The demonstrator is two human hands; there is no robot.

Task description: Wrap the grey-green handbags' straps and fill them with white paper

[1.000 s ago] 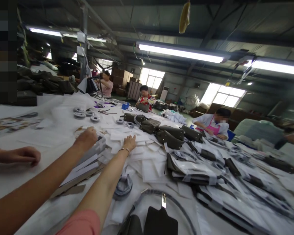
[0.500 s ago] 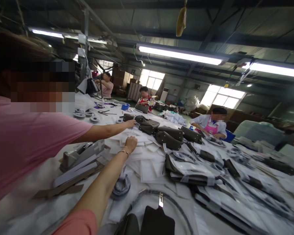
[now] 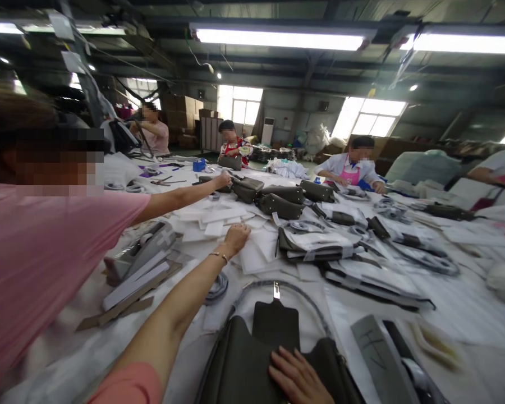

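My left hand is stretched out over a spread of white foam sheets, its fingers curled together; anything between them is too small to make out. My right hand lies flat, fingers spread, on a dark olive handbag at the bottom. The bag's flap with a metal clasp points away from me, inside its wrapped round handle. Beyond my left hand, several dark bags lie on the table.
At the left a person in pink leans in, one hand by the dark bags. Flat wrapped bags lie mid-right, a grey tape dispenser at lower right, cardboard strips at left. Other people stand across the table.
The view has tipped down and turned right. My right hand has come into view on the handbag. My left hand has shifted right over the sheets.
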